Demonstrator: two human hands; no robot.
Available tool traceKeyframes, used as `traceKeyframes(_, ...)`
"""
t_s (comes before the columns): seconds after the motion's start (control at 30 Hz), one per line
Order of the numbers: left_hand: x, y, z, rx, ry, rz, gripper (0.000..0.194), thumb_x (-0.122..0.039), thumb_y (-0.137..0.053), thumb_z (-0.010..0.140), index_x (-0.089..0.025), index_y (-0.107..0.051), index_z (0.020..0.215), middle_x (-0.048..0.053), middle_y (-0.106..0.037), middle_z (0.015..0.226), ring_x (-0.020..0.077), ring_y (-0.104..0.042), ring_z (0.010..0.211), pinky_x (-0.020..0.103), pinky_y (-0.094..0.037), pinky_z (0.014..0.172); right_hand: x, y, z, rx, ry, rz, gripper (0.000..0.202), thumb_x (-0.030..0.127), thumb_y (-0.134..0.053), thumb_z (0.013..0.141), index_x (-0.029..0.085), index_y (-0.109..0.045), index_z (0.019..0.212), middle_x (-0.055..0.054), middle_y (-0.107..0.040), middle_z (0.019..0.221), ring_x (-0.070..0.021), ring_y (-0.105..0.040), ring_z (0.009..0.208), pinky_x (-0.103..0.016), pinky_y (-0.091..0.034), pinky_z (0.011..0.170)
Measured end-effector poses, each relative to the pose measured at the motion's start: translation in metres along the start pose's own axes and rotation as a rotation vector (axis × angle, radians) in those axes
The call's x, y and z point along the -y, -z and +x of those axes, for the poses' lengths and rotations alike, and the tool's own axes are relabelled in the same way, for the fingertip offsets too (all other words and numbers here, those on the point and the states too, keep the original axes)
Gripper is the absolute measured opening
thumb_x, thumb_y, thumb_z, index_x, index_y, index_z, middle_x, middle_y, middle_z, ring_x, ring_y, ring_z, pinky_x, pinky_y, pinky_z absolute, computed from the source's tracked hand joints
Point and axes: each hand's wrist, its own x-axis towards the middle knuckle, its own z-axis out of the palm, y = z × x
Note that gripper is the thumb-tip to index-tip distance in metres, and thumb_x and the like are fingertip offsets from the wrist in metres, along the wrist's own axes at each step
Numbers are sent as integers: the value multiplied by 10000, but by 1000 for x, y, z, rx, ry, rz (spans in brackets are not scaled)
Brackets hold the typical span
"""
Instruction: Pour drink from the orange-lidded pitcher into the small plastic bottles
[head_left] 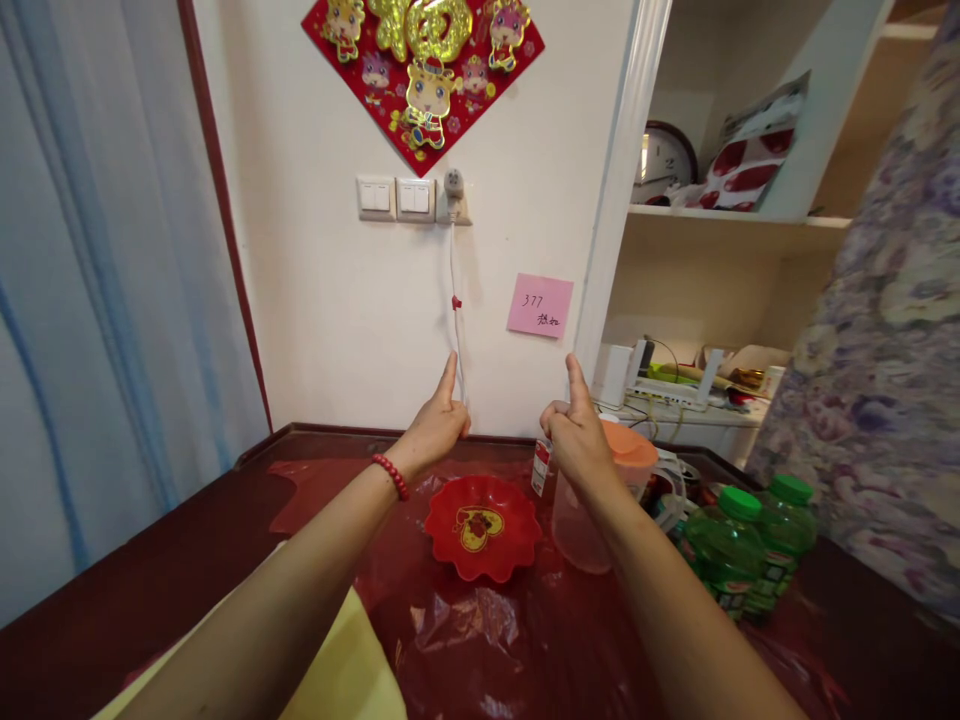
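Both hands are raised above the table, holding nothing. My left hand (436,418) has one finger stretched up toward the wall, with the others curled in. A red bead bracelet (391,476) circles that wrist. My right hand (577,425) also points one finger upward, its other fingers folded. Between the forearms lies a red scalloped plate (484,565) with a gold heart-shaped print. Partly hidden behind my right hand and forearm stands a clear pitcher (581,535) with an orange lid (630,445). Beside it is a small red-and-white box or carton (541,468).
Two green-capped bottles (724,550) stand at the right. Yellow cloth or paper (349,665) lies under my left forearm. A pink note (540,305), switches (395,199) and a plug with a white cord (453,190) are on the wall. Curtains hang at both sides; shelves stand at right.
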Motion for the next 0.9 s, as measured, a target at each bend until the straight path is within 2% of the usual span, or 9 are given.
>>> traceKeyframes(0.23, -2, 0, -1, 11, 2, 8, 918, -78, -415, 792, -307, 50, 1550, -63, -525, 571, 111, -401, 479, 220, -295, 490, 0, 0, -1, 10, -5, -14, 889, 136, -422, 763, 281, -86, 1574, 74, -421, 588, -123, -317, 463, -234, -330, 475)
traceKeyframes(0.4, -2, -1, -1, 13, 2, 21, 906, -72, -413, 797, -260, 48, 1554, -47, -529, 574, 123, -404, 494, 233, -300, 503, -1, -1, -2, 10, -11, -4, 891, 131, -414, 760, 295, -88, 1573, 74, -415, 589, -121, -321, 467, -229, -317, 464)
traceKeyframes(0.57, 3, -1, 1, 21, 9, 26, 913, -75, -409, 794, -286, 55, 1551, -52, -535, 578, 117, -382, 473, 235, -288, 491, -1, -1, -1, 19, -29, -5, 908, 131, -427, 745, 278, -89, 1575, 73, -420, 576, -120, -318, 457, -233, -310, 447)
traceKeyframes(0.73, 7, 0, 2, 24, 20, 54, 902, -89, -416, 800, -262, 47, 1555, -43, -555, 585, 116, -385, 468, 239, -290, 485, -1, -1, -1, 19, -54, -3, 913, 138, -431, 740, 293, -94, 1574, 75, -416, 578, -116, -321, 454, -228, -314, 434)
traceKeyframes(0.9, 7, -1, 2, 27, 32, 58, 914, -85, -421, 790, -251, 49, 1556, -51, -554, 583, 107, -384, 457, 232, -298, 473, -2, -1, -3, 46, -60, 1, 906, 146, -421, 735, 233, -97, 1576, 73, -416, 578, -117, -328, 448, -229, -310, 426)
